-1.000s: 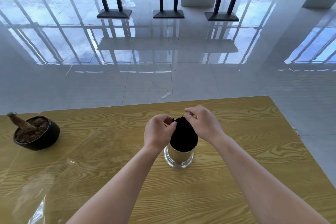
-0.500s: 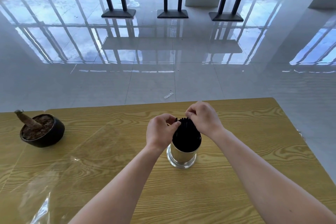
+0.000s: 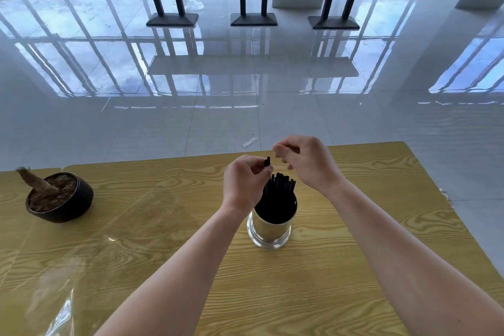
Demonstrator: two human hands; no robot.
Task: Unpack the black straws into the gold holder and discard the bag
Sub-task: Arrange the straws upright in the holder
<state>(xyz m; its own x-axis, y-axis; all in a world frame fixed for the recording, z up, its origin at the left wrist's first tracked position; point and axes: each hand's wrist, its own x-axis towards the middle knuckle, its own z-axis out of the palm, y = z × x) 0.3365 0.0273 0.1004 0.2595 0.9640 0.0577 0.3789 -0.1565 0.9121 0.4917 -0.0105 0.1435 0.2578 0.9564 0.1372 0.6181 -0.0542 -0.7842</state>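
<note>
Observations, head view.

1. My left grip is closed in a pinch, thumb against forefinger, on the pinched straws. Their dark tips stick up just above my fingers. I cannot tell whether there are one or two of them.

2. My right grip is above and just beyond the holder, close to the left grip but apart from it. Its fingers are curled, with the thumb tip near the forefinger. I cannot tell whether anything is held between them.

3. The black straws stand as a bundle inside the gold holder, leaning slightly toward the far right. Their upper ends rise above the rim, just below both grips. My left wrist covers the holder's near-left rim.

4. The gold holder stands upright on the wood-grain counter, roughly midway across it.

5. A clear film lies over the left part of the counter, with a crumpled shiny edge at the near left corner. I cannot tell whether this is the bag.

6. A dark pot of soil with a cut stump sits at the left of the counter, well apart from the holder.

7. Beyond the counter, a small pale scrap lies on the glossy tiled floor.
</note>
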